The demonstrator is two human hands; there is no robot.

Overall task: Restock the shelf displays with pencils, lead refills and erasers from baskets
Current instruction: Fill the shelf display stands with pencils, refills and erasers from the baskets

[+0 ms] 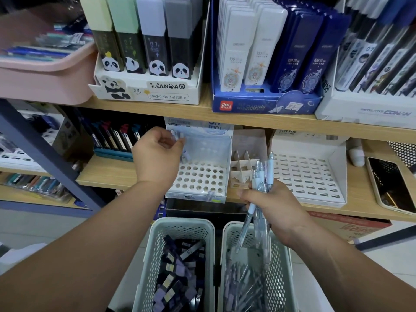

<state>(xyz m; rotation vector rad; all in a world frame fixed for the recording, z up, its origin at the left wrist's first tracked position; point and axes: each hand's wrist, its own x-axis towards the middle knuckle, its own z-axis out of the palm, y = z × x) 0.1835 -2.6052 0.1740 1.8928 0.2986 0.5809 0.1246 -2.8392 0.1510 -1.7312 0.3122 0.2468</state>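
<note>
My right hand (273, 206) grips a bundle of pale blue mechanical pencils (262, 176) above the right basket (227, 255), which holds more pencils. My left hand (157, 154) pinches a single pale pencil (177, 137) upright at the back left of a white display box (200, 176) with round holes, most of them empty. The left basket (148, 255) holds dark and purple lead refill cases.
A white cardboard divider rack (240, 167) and a slotted white tray (310, 174) stand to the right of the hole box. A phone (391, 185) lies at the shelf's right end. The upper shelf carries panda (146, 86), blue Deli (265, 102) and Conan (371, 111) refill boxes and a pink tub (45, 73).
</note>
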